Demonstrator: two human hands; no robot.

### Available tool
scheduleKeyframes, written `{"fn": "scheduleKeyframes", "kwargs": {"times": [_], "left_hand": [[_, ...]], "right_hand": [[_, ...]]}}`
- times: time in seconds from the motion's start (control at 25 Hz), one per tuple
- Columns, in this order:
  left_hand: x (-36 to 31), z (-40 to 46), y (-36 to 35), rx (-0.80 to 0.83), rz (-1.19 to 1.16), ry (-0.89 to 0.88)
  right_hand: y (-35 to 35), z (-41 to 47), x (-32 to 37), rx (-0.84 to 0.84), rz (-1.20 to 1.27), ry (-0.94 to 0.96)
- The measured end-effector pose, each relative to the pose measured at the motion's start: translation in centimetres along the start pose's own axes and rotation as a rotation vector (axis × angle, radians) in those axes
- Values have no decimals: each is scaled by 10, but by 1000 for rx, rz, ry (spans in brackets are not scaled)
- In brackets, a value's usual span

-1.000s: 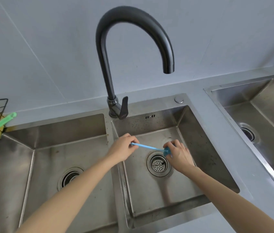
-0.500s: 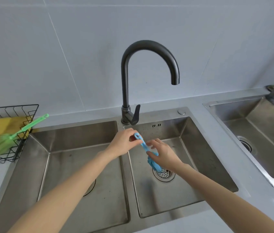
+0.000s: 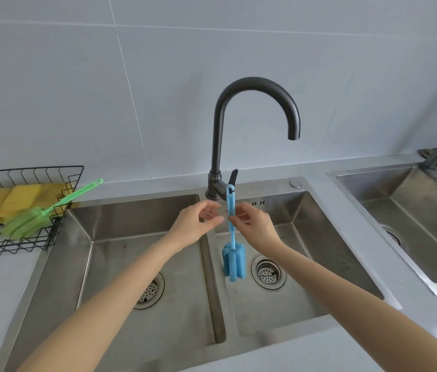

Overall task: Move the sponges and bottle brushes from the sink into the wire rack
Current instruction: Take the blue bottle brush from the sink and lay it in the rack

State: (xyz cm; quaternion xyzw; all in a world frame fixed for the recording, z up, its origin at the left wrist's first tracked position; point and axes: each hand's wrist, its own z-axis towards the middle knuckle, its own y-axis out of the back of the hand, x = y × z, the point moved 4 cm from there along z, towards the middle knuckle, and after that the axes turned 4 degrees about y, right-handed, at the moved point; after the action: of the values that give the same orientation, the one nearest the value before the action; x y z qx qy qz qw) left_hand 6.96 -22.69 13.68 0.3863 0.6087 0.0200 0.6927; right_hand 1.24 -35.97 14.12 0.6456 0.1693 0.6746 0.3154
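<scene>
Lifted since a moment ago, the blue bottle brush [image 3: 230,221] now hangs upright over the right basin of the sink [image 3: 346,253], its handle pinched in the right hand [image 3: 255,226]. Just beside it, the left hand [image 3: 196,224] has released, its grip loosely curled. Yellow sponges [image 3: 5,202] and a green brush [image 3: 40,213] lie in the wire rack [image 3: 51,237] on the tabletop [image 3: 0,275].

At frame centre a double sink [image 3: 142,208] sits under the faucet [image 3: 255,124], which stands behind the divider. The wire rack [image 3: 24,210] lies at left, holding sponges [image 3: 0,202] and a bottle brush [image 3: 43,210]. A second sink [image 3: 410,210] lies at right
</scene>
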Motion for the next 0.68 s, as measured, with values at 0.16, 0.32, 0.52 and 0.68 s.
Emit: {"fn": "scheduleKeyframes", "kwargs": {"times": [0.16, 0.32, 0.52, 0.68], "left_hand": [[33, -23, 8, 66, -1, 104], [60, -46, 22, 74, 23, 163], [75, -71, 42, 61, 41, 170], [91, -89, 64, 28, 83, 188]], "right_hand": [[-10, 4, 21, -50, 121, -53], [-25, 7, 43, -64, 217, -58], [-53, 4, 72, -48, 390, -79], [-76, 1, 93, -25, 466, -76]]}}
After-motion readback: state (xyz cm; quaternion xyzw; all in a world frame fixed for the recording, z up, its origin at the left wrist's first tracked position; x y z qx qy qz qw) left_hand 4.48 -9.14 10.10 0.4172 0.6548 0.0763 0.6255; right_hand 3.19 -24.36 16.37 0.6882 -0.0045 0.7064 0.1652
